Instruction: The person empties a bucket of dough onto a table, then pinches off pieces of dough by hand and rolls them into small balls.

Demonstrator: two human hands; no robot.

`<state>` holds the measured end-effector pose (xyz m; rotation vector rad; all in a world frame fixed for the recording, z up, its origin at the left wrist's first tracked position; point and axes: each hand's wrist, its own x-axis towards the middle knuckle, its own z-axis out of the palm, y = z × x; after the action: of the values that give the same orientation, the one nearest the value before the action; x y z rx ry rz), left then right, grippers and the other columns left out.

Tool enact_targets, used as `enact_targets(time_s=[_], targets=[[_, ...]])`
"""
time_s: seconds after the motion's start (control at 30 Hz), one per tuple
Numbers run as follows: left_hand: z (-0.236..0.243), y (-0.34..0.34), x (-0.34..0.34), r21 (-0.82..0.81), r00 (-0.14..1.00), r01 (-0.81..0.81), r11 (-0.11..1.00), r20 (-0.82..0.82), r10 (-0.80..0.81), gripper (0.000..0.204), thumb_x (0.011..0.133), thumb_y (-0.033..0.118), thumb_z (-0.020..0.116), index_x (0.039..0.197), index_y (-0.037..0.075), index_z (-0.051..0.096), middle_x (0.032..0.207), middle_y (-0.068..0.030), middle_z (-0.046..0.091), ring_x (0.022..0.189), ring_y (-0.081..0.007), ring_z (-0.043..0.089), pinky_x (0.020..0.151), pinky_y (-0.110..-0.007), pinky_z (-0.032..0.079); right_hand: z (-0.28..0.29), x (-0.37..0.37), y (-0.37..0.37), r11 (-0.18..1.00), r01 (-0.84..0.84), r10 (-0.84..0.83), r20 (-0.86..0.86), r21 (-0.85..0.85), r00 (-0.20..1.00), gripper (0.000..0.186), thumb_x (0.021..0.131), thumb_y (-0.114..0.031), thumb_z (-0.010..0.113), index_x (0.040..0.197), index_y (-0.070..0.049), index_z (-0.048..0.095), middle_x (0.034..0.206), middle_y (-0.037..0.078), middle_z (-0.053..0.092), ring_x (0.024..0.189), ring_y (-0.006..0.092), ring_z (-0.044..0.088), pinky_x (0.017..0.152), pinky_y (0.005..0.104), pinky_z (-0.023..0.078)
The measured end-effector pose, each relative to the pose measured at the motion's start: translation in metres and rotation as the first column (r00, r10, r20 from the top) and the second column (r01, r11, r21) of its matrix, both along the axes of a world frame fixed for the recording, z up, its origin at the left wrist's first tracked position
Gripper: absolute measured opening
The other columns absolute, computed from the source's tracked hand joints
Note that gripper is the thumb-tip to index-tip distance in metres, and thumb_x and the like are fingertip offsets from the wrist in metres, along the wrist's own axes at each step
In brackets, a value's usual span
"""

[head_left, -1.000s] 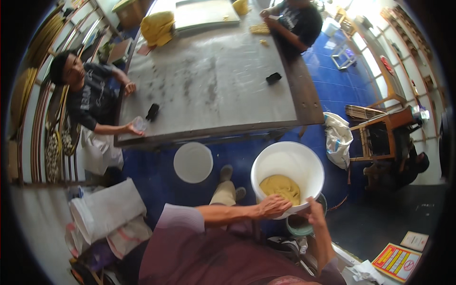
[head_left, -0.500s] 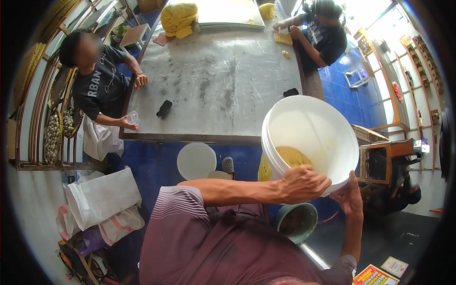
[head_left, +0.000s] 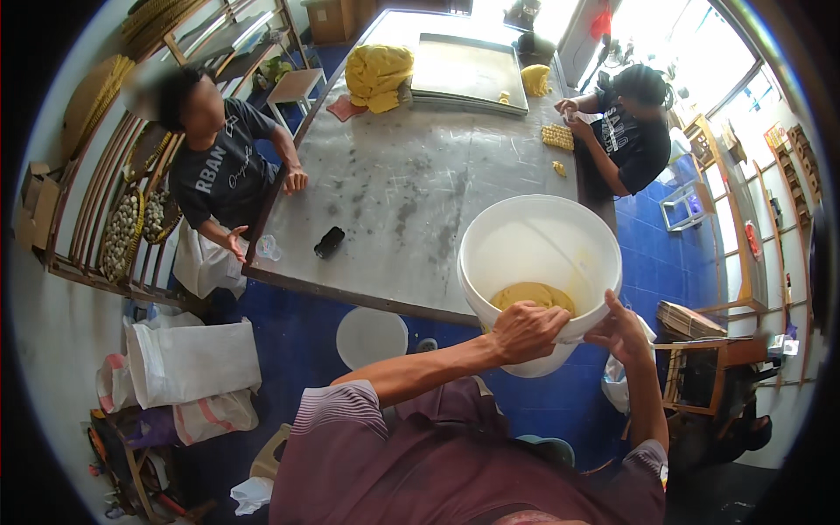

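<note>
A large white bucket point(head_left: 560, 232) hangs tilted in front of me, its mouth turned toward me. A smooth yellow-tan mass like dough or batter point(head_left: 529, 296) lies at its bottom. My left hand point(head_left: 528, 332) is closed over the near rim, its fingertips partly hidden. On the rim's right side, my right hand point(head_left: 623, 331) grips with the thumb at the top edge; its other fingers are partly hidden behind the wall.
A metal-topped table point(head_left: 402, 227) lies ahead with yellow dough point(head_left: 378, 74), stacked trays point(head_left: 468, 70) and a black object point(head_left: 329, 242). One person stands left, another works at right. A round white lid point(head_left: 372, 339) is on the blue floor; white sacks point(head_left: 197, 363) stand left.
The bucket, in both my hands, has shifted slightly left and down in view as my view turned. The person at left has let go of a clear cup, now on the table's corner.
</note>
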<state>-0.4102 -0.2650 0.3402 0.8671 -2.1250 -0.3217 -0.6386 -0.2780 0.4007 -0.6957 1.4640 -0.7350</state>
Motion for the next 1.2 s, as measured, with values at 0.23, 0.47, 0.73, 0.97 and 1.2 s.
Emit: enact_targets(time_s=[0.23,0.47,0.73,0.97,1.2], targets=[[0.007,-0.033,-0.017,0.063,0.992,-0.046,0.997,0.120,0.039,0.033,0.063,0.022,0.074,0.085,0.009,0.053,0.068,-0.0064,0.061,0.062,-0.0246,0.065,0.058,-0.037,0.051,-0.022,-0.031,-0.052,0.996,-0.075,0.068,0.127,0.054,0.990,0.066,0.085,-0.048,0.070,0.115,0.009,0.056,0.093,0.021,0.063,0.078,0.0305,0.067,0.068,0.0407,0.061],[-0.001,-0.045,-0.029,0.104,0.954,-0.114,0.988,0.289,0.080,0.036,0.066,0.025,0.074,0.093,0.009,0.055,0.079,-0.0068,0.064,0.070,-0.0248,0.066,0.062,-0.037,0.050,-0.035,-0.038,-0.071,0.989,-0.135,0.147,0.252,-0.065,0.957,0.066,0.083,-0.048,0.072,0.117,0.007,0.055,0.091,0.016,0.062,0.075,0.0251,0.068,0.068,0.0382,0.063],[0.003,-0.052,-0.027,0.126,0.968,0.007,0.992,0.246,-0.038,0.037,0.068,0.023,0.073,0.095,0.008,0.055,0.079,-0.0090,0.065,0.072,-0.0270,0.067,0.064,-0.039,0.051,-0.038,-0.032,-0.063,0.997,-0.044,0.061,0.265,-0.070,0.962,0.071,0.079,-0.047,0.076,0.117,0.009,0.055,0.092,0.019,0.063,0.071,0.0274,0.069,0.065,0.0360,0.063],[0.025,-0.100,0.008,0.222,0.975,-0.132,0.966,0.205,0.086,0.054,0.061,0.031,0.081,0.101,0.007,0.055,0.073,-0.0149,0.065,0.065,-0.0339,0.066,0.059,-0.043,0.053,-0.014,-0.001,-0.131,0.986,-0.167,0.154,0.330,0.013,0.931,0.074,0.081,-0.039,0.077,0.127,0.011,0.046,0.119,0.025,0.056,0.100,0.0339,0.064,0.071,0.0412,0.063],[0.008,-0.158,0.036,-0.137,0.945,-0.308,0.942,0.071,0.319,0.060,0.061,0.036,0.081,0.110,0.006,0.062,0.077,-0.0119,0.064,0.069,-0.0320,0.065,0.061,-0.043,0.051,-0.032,0.038,-0.204,0.989,-0.151,0.137,0.354,0.012,0.925,0.071,0.082,-0.036,0.077,0.123,0.014,0.048,0.114,0.026,0.058,0.102,0.0342,0.063,0.080,0.0426,0.061]])
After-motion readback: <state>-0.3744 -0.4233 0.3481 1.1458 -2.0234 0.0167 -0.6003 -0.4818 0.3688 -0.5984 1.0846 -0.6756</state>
